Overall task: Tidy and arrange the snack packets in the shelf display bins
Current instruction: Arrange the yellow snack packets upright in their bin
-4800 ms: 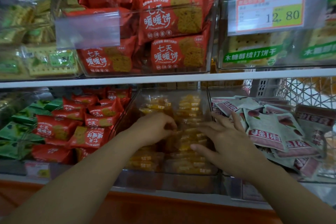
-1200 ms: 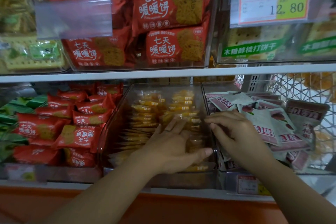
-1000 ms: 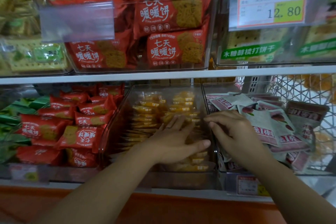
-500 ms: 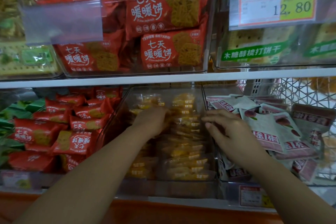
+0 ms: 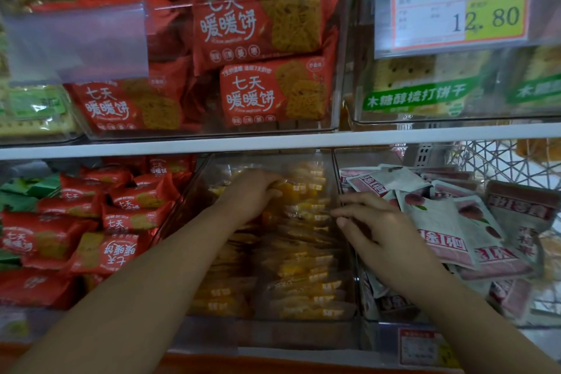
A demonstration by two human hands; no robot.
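Hands in view: two, both mine, at the lower shelf. The middle clear bin (image 5: 303,334) holds yellow packets (image 5: 303,255) in two rows running front to back, overlapped too tightly for me to number. My left hand (image 5: 252,194) is deep at the rear of the bin, fingers curled round a few yellow packets. My right hand (image 5: 385,231) lies at the wall shared with the next bin, fingertips and thumb at its top edge; whether they pinch it I cannot tell. Red packets (image 5: 100,222) lie to the left and pink packets (image 5: 440,222) are heaped loosely to the right. One price tag (image 5: 458,6) above reads 12.80. The shelf board (image 5: 212,144) sits low over the bin's rear, leaving little headroom.
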